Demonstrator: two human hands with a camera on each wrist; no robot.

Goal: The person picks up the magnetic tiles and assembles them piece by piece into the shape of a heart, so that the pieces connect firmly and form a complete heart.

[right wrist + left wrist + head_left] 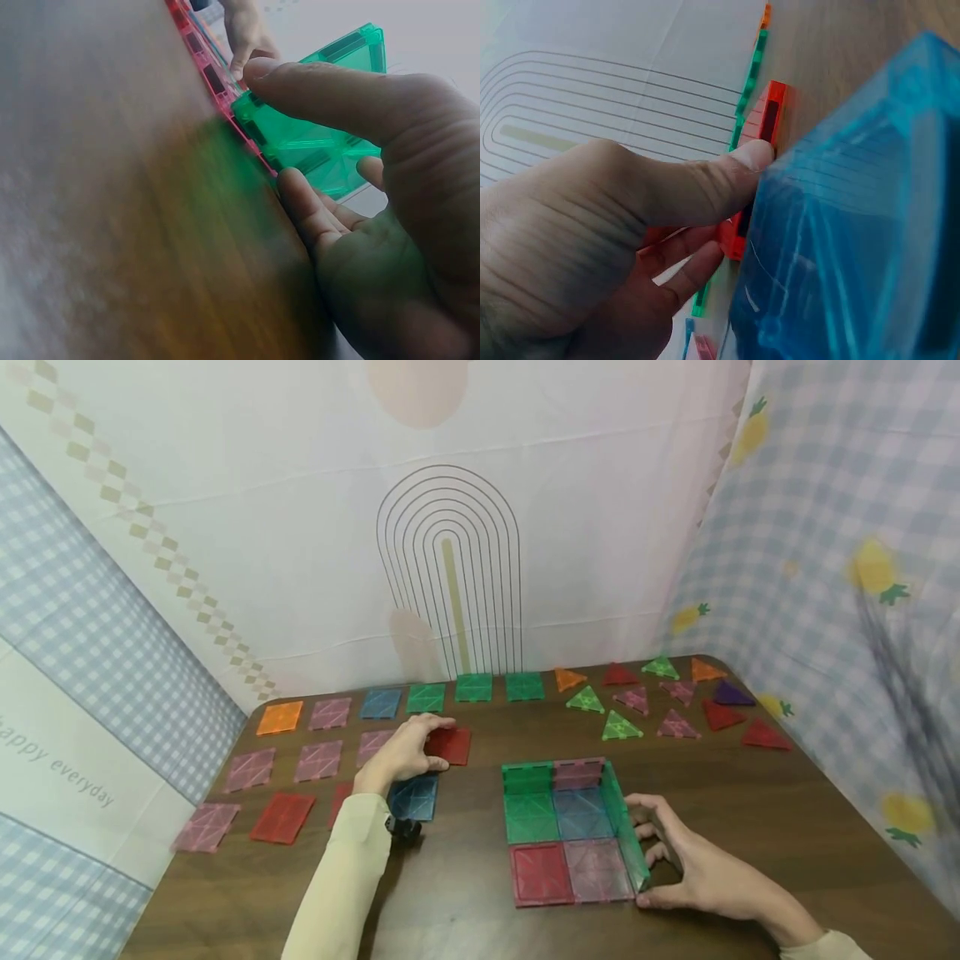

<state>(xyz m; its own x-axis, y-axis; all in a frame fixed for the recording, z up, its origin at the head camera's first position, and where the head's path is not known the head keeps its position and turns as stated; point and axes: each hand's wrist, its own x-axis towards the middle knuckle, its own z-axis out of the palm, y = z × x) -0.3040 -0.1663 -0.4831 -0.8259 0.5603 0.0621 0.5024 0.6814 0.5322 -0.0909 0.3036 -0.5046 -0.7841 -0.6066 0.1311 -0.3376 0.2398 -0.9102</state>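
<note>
My left hand [405, 748] pinches a red square magnetic tile [452, 747] by its edges. In the left wrist view, the thumb lies along the tile's near edge and the fingers are at its far side. A blue tile [413, 798] lies near that wrist. My right hand [693, 864] rests with loosely curved fingers beside a green upright tile [628, 827], its thumb at the front corner. This tile stands along a base of red [542, 872], pink [596, 868], green [529, 817] and blue [582, 813] squares. Green [527, 777] and pink [578, 774] tiles stand along the back.
Pink, red, blue and orange square tiles [280, 718] lie in rows at the left of the wooden table [457, 893]. Green squares [474, 687] line the back edge. Several coloured triangle tiles [621, 726] are spread at the back right. Patterned cloth [600, 527] hangs behind.
</note>
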